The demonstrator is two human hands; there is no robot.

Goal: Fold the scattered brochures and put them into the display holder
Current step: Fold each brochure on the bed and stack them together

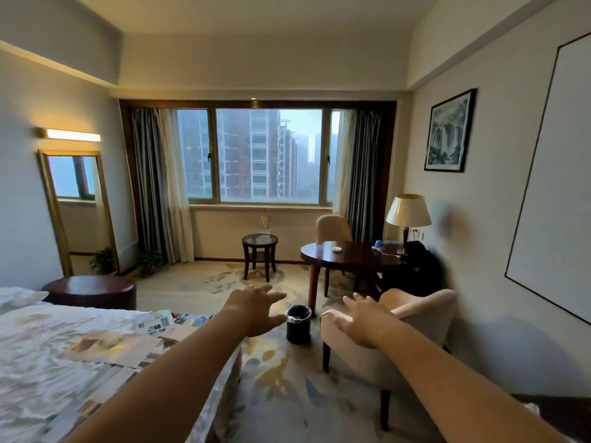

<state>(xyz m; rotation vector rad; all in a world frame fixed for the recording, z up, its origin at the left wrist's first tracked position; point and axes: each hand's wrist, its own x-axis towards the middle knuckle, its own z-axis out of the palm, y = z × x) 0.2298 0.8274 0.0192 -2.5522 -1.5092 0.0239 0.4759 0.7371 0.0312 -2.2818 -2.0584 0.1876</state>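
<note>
- Reaching forward, left hand point(256, 310) and right hand point(364, 321) both spread, empty.
- Brochures point(105, 346) lie scattered, unfolded, on bed point(38, 362).
- Step: pickup not yet begun; next move probably needs turning toward bed.

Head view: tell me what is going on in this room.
A person stretches both bare arms forward, left hand and right hand open with fingers spread, holding nothing. Glossy printed brochures lie scattered on the white-covered bed at the left. Neither hand touches them, so folding looks not yet begun.
</note>
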